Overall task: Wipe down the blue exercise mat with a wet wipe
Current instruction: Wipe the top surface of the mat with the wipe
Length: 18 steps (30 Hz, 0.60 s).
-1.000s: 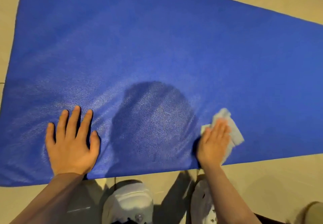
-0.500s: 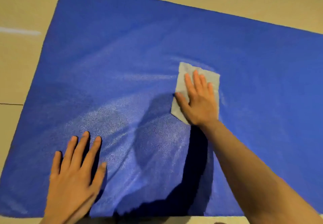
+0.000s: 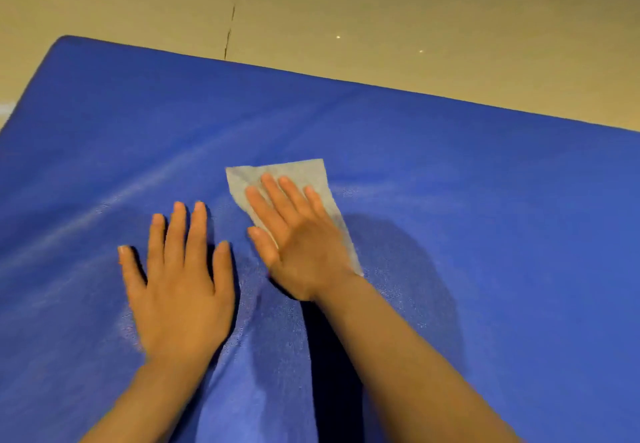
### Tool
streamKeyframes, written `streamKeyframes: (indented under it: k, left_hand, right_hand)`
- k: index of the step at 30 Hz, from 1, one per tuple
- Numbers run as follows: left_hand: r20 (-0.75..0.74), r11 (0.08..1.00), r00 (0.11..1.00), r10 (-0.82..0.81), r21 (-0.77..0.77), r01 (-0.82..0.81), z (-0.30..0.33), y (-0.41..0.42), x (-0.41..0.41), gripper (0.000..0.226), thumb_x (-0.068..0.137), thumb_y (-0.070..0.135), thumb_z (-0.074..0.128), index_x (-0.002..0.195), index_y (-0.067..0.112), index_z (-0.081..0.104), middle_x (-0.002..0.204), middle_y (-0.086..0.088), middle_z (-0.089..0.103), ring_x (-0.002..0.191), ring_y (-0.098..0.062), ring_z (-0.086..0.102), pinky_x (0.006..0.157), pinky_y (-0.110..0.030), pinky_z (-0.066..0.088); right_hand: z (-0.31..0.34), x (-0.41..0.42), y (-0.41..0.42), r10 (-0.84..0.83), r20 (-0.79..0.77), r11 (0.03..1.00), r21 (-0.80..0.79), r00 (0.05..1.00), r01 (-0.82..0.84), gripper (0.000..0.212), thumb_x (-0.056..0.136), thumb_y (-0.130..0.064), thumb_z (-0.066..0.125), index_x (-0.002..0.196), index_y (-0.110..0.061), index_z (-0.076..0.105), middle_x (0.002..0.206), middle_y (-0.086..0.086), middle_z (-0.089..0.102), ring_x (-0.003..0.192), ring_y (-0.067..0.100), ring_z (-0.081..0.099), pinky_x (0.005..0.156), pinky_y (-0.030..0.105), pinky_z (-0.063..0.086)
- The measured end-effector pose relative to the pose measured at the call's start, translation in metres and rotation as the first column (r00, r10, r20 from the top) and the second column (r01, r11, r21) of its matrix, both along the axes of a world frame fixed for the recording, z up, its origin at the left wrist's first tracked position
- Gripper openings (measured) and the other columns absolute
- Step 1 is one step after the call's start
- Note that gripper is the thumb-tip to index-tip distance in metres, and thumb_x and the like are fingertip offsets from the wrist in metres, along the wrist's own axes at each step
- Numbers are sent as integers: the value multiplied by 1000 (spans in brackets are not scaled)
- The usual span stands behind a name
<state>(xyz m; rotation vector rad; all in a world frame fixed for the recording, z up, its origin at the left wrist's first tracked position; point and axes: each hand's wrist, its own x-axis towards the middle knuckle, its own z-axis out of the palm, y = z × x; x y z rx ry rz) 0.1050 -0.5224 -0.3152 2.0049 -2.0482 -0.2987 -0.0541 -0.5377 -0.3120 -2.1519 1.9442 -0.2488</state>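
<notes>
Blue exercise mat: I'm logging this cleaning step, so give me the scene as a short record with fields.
surface: blue exercise mat, flat on a tiled floor
tool: wet wipe, spread flat on the mat
right hand: fingers straight, pressing the wipe
left hand: flat on the mat, beside the wipe, not touching it
marks: pale streaks left of the wipe

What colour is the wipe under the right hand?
Pale grey-white, plain with no pattern; the wet wipe shows clearly against the blue mat in the head view.

- The right hand [image 3: 298,235], flat on the wet wipe [image 3: 294,179], has slid it leftward to just beside the left hand [image 3: 180,283].
- The left hand now presses farther up the blue mat [image 3: 485,200].
</notes>
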Motion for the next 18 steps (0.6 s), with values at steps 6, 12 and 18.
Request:
streamKeyframes:
  k: [6, 12, 18]
  left_hand:
    - [43, 1000, 999, -6, -23, 7, -4, 2, -5, 64, 95, 49, 29, 147, 16, 45, 156, -11, 36, 147, -32, 24, 116, -57, 11]
    - [88, 1000, 996, 9, -25, -6, 1, 1, -9, 64, 92, 44, 33, 145, 13, 49, 152, -15, 42, 143, -36, 30, 114, -61, 17]
    - [132, 991, 991, 14, -135, 4, -5, -3, -10, 61, 92, 42, 36, 143, 12, 50, 151, -15, 44, 140, -36, 36, 111, -60, 22]
  right_hand:
    - [-2, -160, 13, -485, -149, 859, 102, 862, 501, 75, 91, -62, 14, 157, -26, 8, 165, 1, -2, 151, 22, -2, 120, 40, -3]
    - [2, -135, -1, -797, -103, 597, 24, 596, 802, 66, 100, -39, 8, 156, -6, 14, 163, 14, 9, 149, 34, 10, 118, 49, 7]
    - [-3, 34, -92, -94, -1, 994, -55, 996, 94, 65, 94, -36, 15, 150, -12, 35, 158, 8, 31, 148, 26, 24, 120, 42, 9]
